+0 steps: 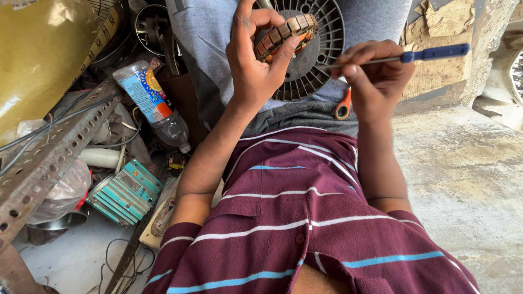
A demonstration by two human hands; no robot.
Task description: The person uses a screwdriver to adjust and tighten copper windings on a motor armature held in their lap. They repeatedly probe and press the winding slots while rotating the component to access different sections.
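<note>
You sit on a bare concrete floor (468, 179), open to your right, clutter crowding your left. Your right hand (376, 79) pinches a blue-handled screwdriver (414, 55), its tip just beside your left fingers. Your left hand (256, 60) is clamped around a wound motor stator (286, 34); beyond your fingertips sits a dark ribbed fan housing (321, 49), plastic bottle (152, 103) well left

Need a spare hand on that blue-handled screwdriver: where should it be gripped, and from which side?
Probably the blue handle, from the right: it juts free past the right hand, which pinches the thin metal shaft. The tip points at the motor part in the left hand.
</note>
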